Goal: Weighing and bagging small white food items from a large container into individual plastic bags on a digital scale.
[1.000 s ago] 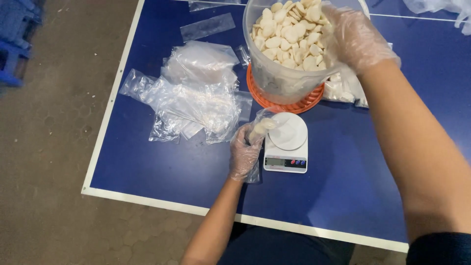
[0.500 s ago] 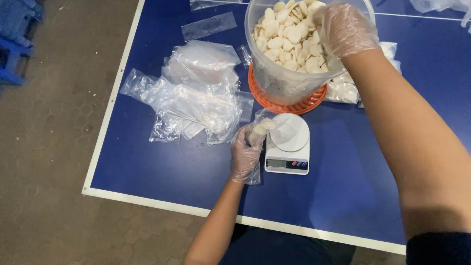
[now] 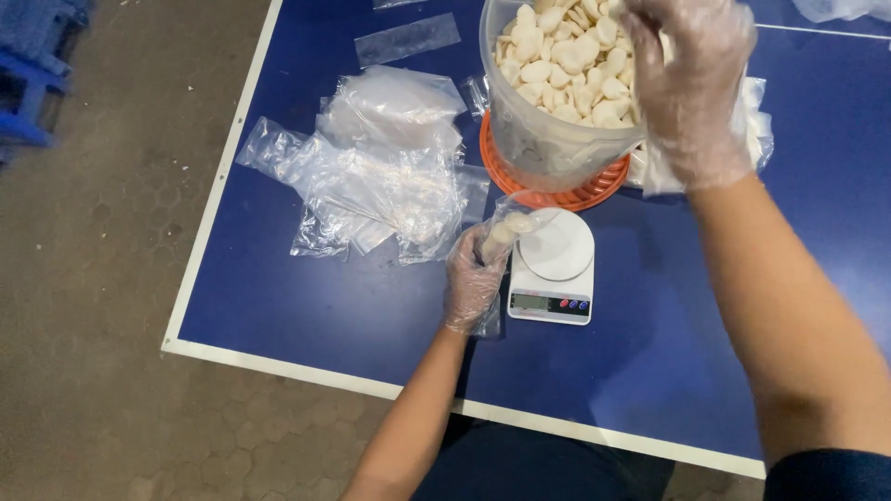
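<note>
The left hand (image 3: 471, 283), in a thin disposable glove, has its fingers closed around a small clear plastic bag (image 3: 499, 237) that already contains a few pale pieces. It holds the bag upright with the mouth facing up, just beside the round platform of a small white kitchen scale (image 3: 553, 267), so the bag's opening is easy to reach from above and the scale is close at hand.

The right hand (image 3: 691, 79), also gloved, is up at the rim of a large translucent tub (image 3: 548, 130) filled with pale, rounded crackers (image 3: 566, 60). Its fingers curl downward over the tub's far side; they look bunched as if pinching some pieces, but whether they actually hold any I cannot tell, since the glove and the angle hide the fingertips.

The tub stands on an orange ridged lid (image 3: 557, 193) (which lifts it slightly off the surface), directly behind the scale, keeping supply, bag and scale in a tight line. To the left lies a loose heap of empty clear bags (image 3: 380, 176), near the left hand. A few filled packets (image 3: 756, 130) lie to the right of the tub, partly hidden by the right forearm. Everything rests on a blue table (image 3: 306, 306) with a white edge.
</note>
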